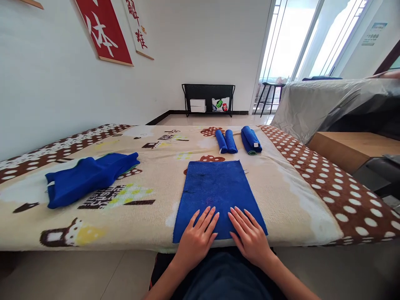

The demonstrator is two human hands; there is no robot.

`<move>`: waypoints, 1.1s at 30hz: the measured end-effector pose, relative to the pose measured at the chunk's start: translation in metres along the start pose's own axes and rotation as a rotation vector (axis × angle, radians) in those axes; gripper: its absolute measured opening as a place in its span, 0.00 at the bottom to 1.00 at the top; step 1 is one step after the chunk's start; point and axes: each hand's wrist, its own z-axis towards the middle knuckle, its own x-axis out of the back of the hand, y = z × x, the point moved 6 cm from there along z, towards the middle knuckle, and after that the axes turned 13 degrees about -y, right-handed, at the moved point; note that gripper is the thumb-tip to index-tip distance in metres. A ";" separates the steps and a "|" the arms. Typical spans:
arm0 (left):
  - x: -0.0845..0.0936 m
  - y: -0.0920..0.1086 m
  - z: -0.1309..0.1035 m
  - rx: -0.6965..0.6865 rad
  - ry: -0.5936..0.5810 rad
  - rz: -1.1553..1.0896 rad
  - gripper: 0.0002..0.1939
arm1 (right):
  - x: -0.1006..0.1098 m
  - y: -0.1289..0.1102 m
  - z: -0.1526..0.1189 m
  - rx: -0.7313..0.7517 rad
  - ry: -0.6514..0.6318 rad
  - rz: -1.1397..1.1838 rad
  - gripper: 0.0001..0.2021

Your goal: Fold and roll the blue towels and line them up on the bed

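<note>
A blue towel lies flat and spread out on the blanket-covered bed, right in front of me. Its near edge reaches the front edge of the bed. My left hand rests palm down on the towel's near left part, fingers stretched out. On the near right part lies my right hand, also flat with its fingers extended. A gap of bare towel shows between the two hands. Neither hand holds anything.
Two slim rolled blue towels and a thicker rolled one lie toward the back right. A loosely crumpled blue towel is at left. The patterned blanket covers the bed. A black rack stands against the far wall.
</note>
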 end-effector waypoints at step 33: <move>0.000 -0.091 -0.085 0.446 0.281 -0.351 0.02 | 0.016 0.095 -0.053 -0.436 0.168 0.283 0.06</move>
